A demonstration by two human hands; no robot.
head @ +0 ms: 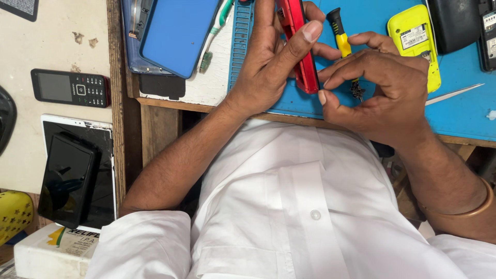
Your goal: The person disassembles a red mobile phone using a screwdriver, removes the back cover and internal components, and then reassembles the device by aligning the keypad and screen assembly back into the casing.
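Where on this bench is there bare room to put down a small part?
Bare blue mat lies below the metal tweezers, right of the right hand. The beige surface above the black keypad phone is also free. Around the left hand, red phone and yellow screwdriver it is crowded.

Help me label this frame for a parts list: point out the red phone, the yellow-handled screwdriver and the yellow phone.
red phone (306, 62), head view, on its long red edge.
yellow-handled screwdriver (343, 45), head view, on the yellow grip.
yellow phone (413, 26), head view, on the upper back cover.
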